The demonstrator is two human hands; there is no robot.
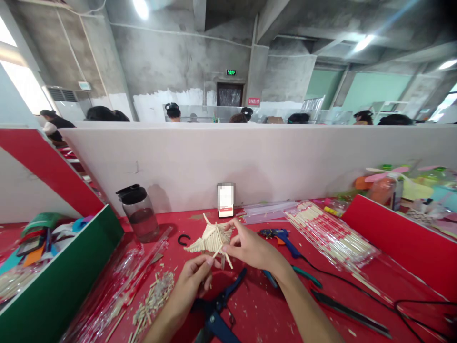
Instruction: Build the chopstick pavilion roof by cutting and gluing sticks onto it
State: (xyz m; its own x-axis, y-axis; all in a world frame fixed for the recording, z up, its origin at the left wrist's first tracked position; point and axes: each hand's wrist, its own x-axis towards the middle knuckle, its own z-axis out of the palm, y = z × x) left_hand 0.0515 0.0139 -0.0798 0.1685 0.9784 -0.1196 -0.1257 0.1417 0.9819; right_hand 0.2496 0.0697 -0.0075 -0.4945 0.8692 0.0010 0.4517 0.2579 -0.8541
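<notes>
A small roof-like model of pale wooden sticks (214, 237) stands over the red table in front of me, its ribbed panels spreading to pointed corners. My right hand (250, 245) grips its right side between thumb and fingers. At its near edge, my left hand (196, 274) is closed in a pinch on a thin wooden stick (216, 252), which touches the model. Below my hands lies a dark blue cutter (214, 317), partly covered by my left hand. A blue glue gun (282, 237) rests to the right of my right hand.
A water bottle (139, 214) and a propped phone (226, 200) stand near the white partition (250, 157). Bagged sticks (332, 233) lie right, stick offcuts (153, 297) left. A black cable (335, 274) crosses the right side. Green (71, 276) and red (403, 247) dividers flank the table.
</notes>
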